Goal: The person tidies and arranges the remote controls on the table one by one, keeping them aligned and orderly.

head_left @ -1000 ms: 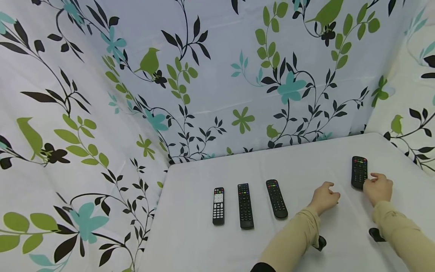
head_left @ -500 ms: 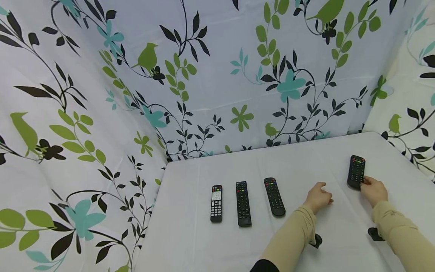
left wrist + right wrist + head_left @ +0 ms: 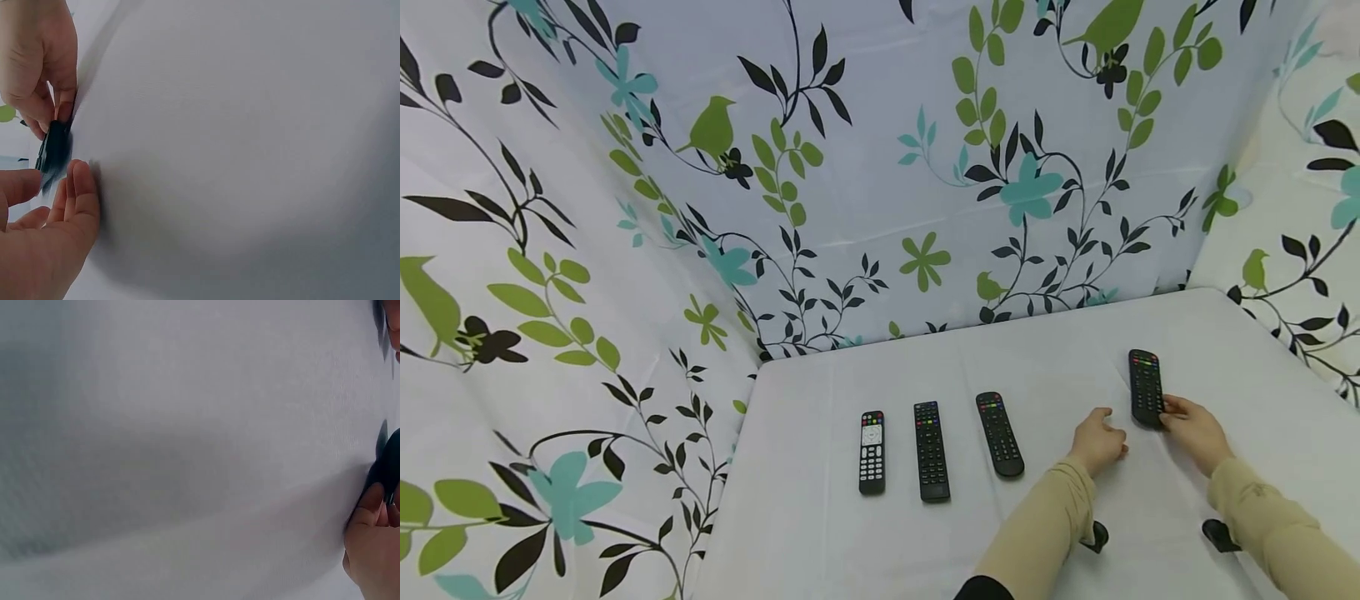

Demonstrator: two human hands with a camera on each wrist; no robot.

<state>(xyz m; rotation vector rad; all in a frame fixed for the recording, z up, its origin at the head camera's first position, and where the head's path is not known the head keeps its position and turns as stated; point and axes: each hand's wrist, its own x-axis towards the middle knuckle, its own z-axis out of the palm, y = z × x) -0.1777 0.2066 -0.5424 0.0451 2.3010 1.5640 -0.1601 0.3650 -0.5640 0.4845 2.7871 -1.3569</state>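
My right hand [image 3: 1198,431] pinches the lower right edge of a black remote control [image 3: 1146,388] over the right part of the table. In the right wrist view, the fingers of that hand [image 3: 375,553] grip the dark end of the remote [image 3: 390,464]. My left hand [image 3: 1097,442] is just left of it, thumb and fingers apart and holding nothing. From the left wrist, the left hand [image 3: 53,240] appears close below the remote [image 3: 57,145], with a gap between them.
Three more remotes lie in a row to the left: a small one with pale buttons [image 3: 872,452], a long one [image 3: 932,452] and a rounded one [image 3: 1000,435]. The white table [image 3: 805,533] meets a leaf-and-bird patterned curtain [image 3: 850,208] along its back and sides.
My right hand has taken hold of the rightmost remote and moved it left, nearer my left hand. The left hand has stayed in nearly the same spot. The head view has shifted slightly.
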